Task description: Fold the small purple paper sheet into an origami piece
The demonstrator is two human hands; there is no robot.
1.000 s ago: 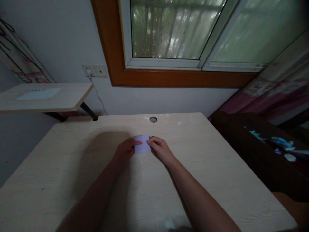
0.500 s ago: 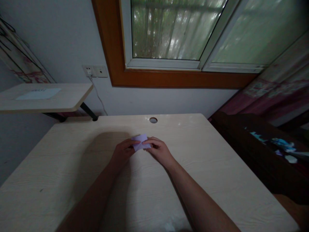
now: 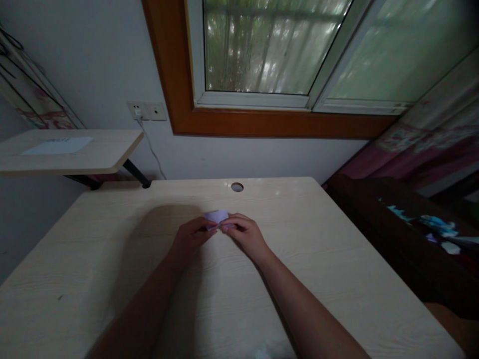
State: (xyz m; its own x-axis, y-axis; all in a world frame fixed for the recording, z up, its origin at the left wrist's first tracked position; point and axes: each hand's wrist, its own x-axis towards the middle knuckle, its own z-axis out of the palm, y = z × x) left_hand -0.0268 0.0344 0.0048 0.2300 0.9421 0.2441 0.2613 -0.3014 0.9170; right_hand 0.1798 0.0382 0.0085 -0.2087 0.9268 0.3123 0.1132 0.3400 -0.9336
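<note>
A small piece of light purple paper [image 3: 217, 216] is held between both hands over the far middle of the desk. My left hand [image 3: 192, 233] pinches its left side, thumb and fingers closed on it. From the right, my right hand [image 3: 245, 229] pinches the other side, its fingertips close to those of the left. The paper's upper part shows above the fingers as a flat panel. Its lower part is bent and mostly covered by the fingertips, so the exact folds are hard to make out.
The pale wooden desk [image 3: 318, 279] has a round cable hole [image 3: 237, 187] near its back edge. On the left a raised shelf [image 3: 112, 154] bears a white sheet [image 3: 58, 145]. A white cord [image 3: 153, 149] hangs from the wall socket [image 3: 146, 111]. Dark furniture [image 3: 396, 224] stands at the right.
The lower part of the purple paper has been bent in between the fingers, and less of it shows. The fingertips of both hands have come closer together.
</note>
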